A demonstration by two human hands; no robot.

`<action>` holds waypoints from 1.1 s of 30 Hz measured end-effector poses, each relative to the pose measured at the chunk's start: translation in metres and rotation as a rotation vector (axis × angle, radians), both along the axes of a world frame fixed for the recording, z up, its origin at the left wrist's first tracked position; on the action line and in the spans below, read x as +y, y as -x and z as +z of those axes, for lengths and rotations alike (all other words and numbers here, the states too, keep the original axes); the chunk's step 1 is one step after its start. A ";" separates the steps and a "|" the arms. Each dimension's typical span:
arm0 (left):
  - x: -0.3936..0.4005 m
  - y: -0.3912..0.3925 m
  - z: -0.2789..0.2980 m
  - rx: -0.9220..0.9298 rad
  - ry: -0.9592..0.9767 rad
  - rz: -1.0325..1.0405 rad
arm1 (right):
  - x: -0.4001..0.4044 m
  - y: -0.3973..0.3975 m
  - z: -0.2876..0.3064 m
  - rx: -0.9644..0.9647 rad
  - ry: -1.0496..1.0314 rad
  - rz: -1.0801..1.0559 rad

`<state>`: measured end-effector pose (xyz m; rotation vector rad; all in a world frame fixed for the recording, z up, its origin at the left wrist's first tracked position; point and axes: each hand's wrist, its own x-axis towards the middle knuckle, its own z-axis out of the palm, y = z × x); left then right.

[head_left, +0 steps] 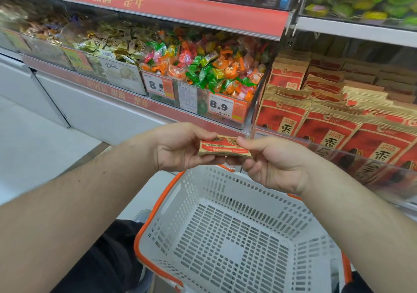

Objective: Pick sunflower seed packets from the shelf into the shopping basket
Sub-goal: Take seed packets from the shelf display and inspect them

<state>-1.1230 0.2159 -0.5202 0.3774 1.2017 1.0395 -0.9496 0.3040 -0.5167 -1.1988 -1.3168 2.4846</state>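
Seed packet (224,148): small, tan paper with red-orange label, held flat and edge-on, pinched at both ends, right above basket's far rim. Basket (171,204): white slotted plastic, orange rim, nothing inside, sits low in front. More seed packets on shelf (334,121): bigger red and kraft bags, standing in tilted rows behind clear front lip, right side.

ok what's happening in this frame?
A person holds one sunflower seed packet flat between both hands: the left hand grips its left end, the right hand pinches its right end. It sits just above the far rim of the white shopping basket, which has nothing visible in it. More red packets fill the shelf on the right; bins of wrapped candy are behind.
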 end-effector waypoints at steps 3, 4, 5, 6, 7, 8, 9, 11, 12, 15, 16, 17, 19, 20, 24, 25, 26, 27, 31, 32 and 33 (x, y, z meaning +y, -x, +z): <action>0.002 0.000 -0.001 -0.006 0.006 0.002 | 0.002 -0.001 -0.001 0.000 0.024 -0.014; 0.002 0.000 -0.001 -0.006 0.009 0.000 | 0.002 -0.001 -0.002 -0.001 0.027 -0.015; 0.002 0.001 -0.001 -0.002 0.011 0.001 | 0.002 -0.001 -0.002 -0.002 0.030 -0.016; 0.002 0.000 -0.001 -0.001 0.015 -0.001 | 0.003 -0.001 -0.002 -0.003 0.033 -0.018; 0.003 0.000 -0.001 0.004 0.017 -0.004 | 0.003 -0.002 -0.003 -0.004 0.036 -0.017; 0.003 0.000 0.000 0.006 0.018 -0.007 | 0.003 -0.002 -0.003 -0.006 0.038 -0.016; 0.002 0.000 0.001 0.011 0.018 -0.009 | 0.003 -0.002 -0.003 -0.005 0.040 -0.012; 0.002 -0.001 0.001 0.038 0.032 -0.018 | 0.003 -0.003 -0.003 -0.003 0.021 -0.008; 0.001 -0.003 0.001 0.095 0.037 -0.035 | 0.001 -0.002 -0.004 -0.009 -0.025 0.003; -0.001 -0.013 -0.005 0.488 0.021 -0.069 | -0.007 -0.002 -0.011 -0.116 -0.434 0.098; -0.001 -0.017 -0.008 0.581 0.007 -0.065 | -0.012 -0.002 -0.014 -0.158 -0.607 0.133; -0.001 -0.020 -0.011 0.602 -0.011 -0.070 | -0.017 -0.002 -0.017 -0.199 -0.762 0.174; 0.001 -0.025 -0.015 0.574 -0.028 -0.064 | -0.025 -0.002 -0.020 -0.237 -0.965 0.237; 0.001 -0.025 -0.018 0.555 -0.027 -0.033 | -0.026 -0.003 -0.020 -0.241 -1.021 0.265; 0.005 -0.023 -0.024 0.513 -0.106 -0.016 | -0.021 -0.008 -0.018 -0.187 -1.064 0.301; 0.005 -0.022 -0.023 0.505 -0.130 -0.052 | -0.018 -0.010 -0.017 -0.164 -1.077 0.270; 0.005 -0.023 -0.022 0.492 -0.149 -0.080 | -0.015 -0.013 -0.016 -0.152 -1.118 0.237; 0.005 -0.023 -0.022 0.481 -0.160 -0.102 | -0.013 -0.014 -0.015 -0.148 -1.161 0.204; 0.004 -0.031 -0.027 0.472 -0.210 -0.160 | -0.011 -0.016 -0.014 -0.151 -1.269 0.109; 0.004 -0.032 -0.027 0.456 -0.217 -0.144 | -0.011 -0.016 -0.014 -0.157 -1.272 0.111; 0.004 -0.032 -0.027 0.441 -0.224 -0.127 | -0.012 -0.015 -0.015 -0.157 -1.254 0.119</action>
